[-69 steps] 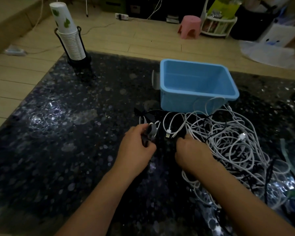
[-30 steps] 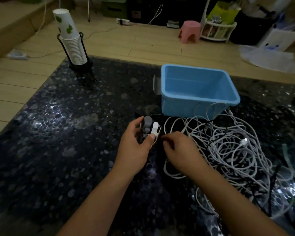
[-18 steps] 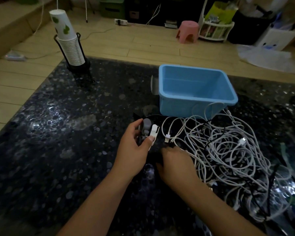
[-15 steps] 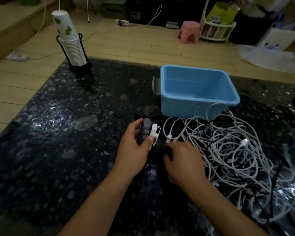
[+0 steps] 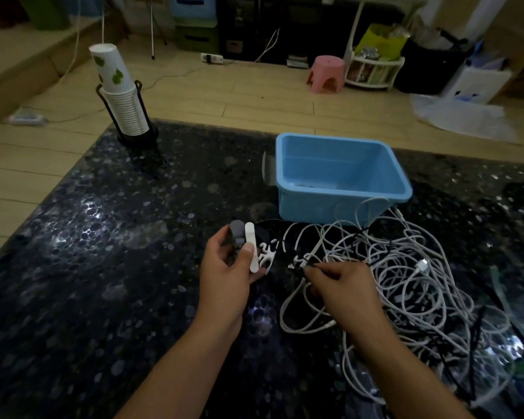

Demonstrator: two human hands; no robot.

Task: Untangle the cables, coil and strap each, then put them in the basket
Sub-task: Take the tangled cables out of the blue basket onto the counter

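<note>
1. A small bundle of straps (image 5: pixel 248 249) is gripped in the left hand (image 5: pixel 227 276) just left of the frame's centre, the thumb pressed across a white strap and the fingers curled behind a grey one.
2. The long axis of the white strap runs nearly straight up and down the frame, its rounded end pointing toward the upper edge; the grey strap stands beside it on the left, in the same direction.
3. A thin cable end is pinched between thumb and fingertips of the right hand (image 5: pixel 345 288), just right of centre, with the fingertips turned toward the left hand; which cable it belongs to cannot be told.
4. A tangle of white cables (image 5: pixel 406 285) is spread over the right half of the frame, from the lower right corner up to the basket, with a few black cables (image 5: pixel 475 331) threaded through it. No common direction is kept by the loops.
5. The blue basket (image 5: pixel 342 204) is seen above centre right, its long side running left to right across the frame; one white loop rests against its near wall.
6. Everything is carried by a dark speckled table (image 5: pixel 103 267).
7. A stack of paper cups (image 5: pixel 121 98) in a black holder stands at the upper left, leaning slightly left.
</note>
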